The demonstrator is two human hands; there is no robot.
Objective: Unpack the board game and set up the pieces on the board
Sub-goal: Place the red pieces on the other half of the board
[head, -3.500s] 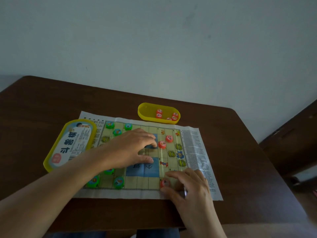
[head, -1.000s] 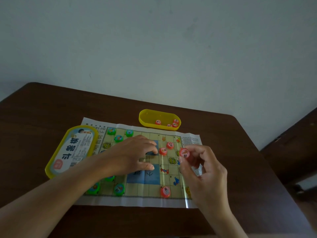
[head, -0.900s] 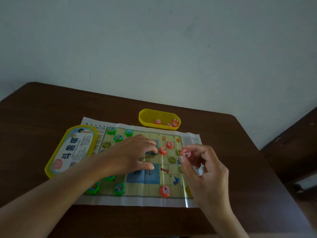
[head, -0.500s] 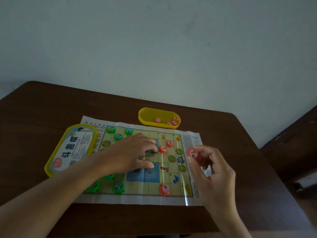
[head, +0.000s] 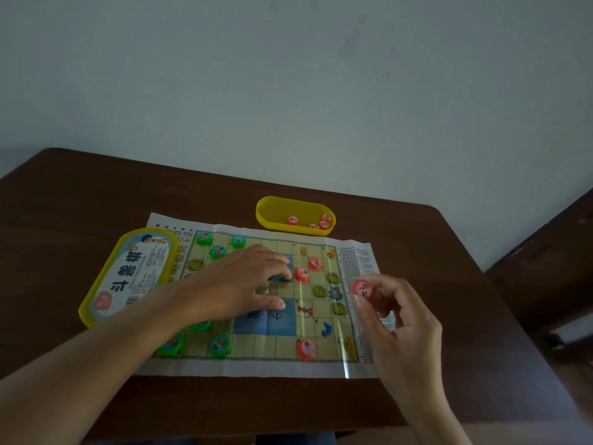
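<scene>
We're maybe halfway: green pieces [head: 219, 251] sit on the paper board [head: 263, 322], left hand [head: 244, 281] flat with fingers spread pinning it, right hand [head: 394, 313] pinching a red piece [head: 362, 288] over the board's right edge, four more waiting in the yellow tray [head: 295, 216] behind the board.

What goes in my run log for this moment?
left hand flat on board | right hand holds red piece

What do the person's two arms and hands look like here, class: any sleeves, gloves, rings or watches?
Both forearms are bare up to the picture's edge; no sleeve shows. The left hand and right hand wear no gloves, and no ring, watch or bracelet shows. Fingernails look short and unpainted.
</scene>
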